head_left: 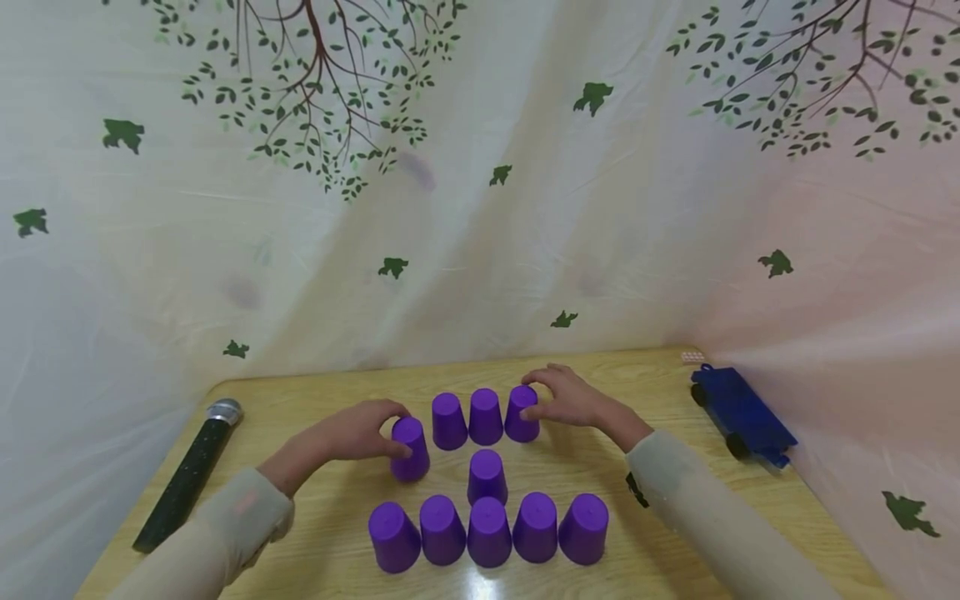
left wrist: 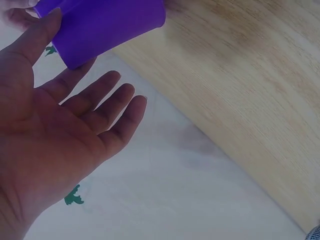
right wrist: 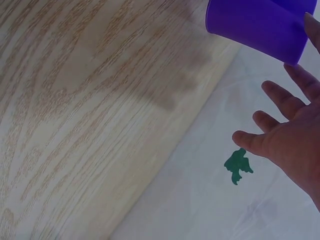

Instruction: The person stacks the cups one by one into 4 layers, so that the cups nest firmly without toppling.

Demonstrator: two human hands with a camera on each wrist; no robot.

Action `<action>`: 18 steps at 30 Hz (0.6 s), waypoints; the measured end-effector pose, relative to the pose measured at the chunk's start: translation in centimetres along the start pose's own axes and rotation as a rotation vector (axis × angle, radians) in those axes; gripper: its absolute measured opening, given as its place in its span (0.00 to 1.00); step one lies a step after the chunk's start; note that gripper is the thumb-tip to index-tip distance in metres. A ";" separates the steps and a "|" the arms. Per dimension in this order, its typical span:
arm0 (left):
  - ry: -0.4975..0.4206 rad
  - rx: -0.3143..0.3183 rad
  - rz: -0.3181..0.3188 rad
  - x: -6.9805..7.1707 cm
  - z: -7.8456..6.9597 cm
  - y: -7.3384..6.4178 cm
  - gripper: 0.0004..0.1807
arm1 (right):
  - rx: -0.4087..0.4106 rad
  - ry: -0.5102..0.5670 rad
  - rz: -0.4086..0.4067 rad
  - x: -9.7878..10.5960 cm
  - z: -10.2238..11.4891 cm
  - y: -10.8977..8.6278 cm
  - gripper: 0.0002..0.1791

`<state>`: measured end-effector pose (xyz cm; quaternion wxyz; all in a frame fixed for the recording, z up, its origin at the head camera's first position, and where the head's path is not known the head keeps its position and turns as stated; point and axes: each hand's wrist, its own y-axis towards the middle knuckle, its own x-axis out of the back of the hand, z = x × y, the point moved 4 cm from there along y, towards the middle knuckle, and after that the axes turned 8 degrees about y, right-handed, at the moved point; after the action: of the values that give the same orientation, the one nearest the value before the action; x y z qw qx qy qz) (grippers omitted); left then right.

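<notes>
Head view: a left hand (head_left: 367, 429) pinches 1 purple cup (head_left: 417, 455), the right hand (head_left: 572, 400) another cup (head_left: 514, 417); both point mouth-down, long axes near vertical, among 8 inverted cups (head_left: 489, 535).

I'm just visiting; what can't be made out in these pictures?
Head: whatever is beneath the upturned purple cups, hidden by their walls.
Head: the small pale patch beyond the blue toy cart, too small to identify.
Left wrist: most of the microphone, cut off at lower right.
Right wrist: part of the right hand, cut off by the right edge.
</notes>
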<state>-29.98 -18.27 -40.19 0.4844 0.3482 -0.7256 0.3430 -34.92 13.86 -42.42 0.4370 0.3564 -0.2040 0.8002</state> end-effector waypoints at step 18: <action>0.051 0.062 -0.064 0.1 1.6 1.4 0.26 | 0.020 0.029 -0.046 1.2 0.2 -2.3 0.38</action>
<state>-31.92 -18.91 -40.81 0.5023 0.3775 -0.6905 0.3583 -33.35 15.64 -41.31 0.4545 0.3540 -0.1813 0.7970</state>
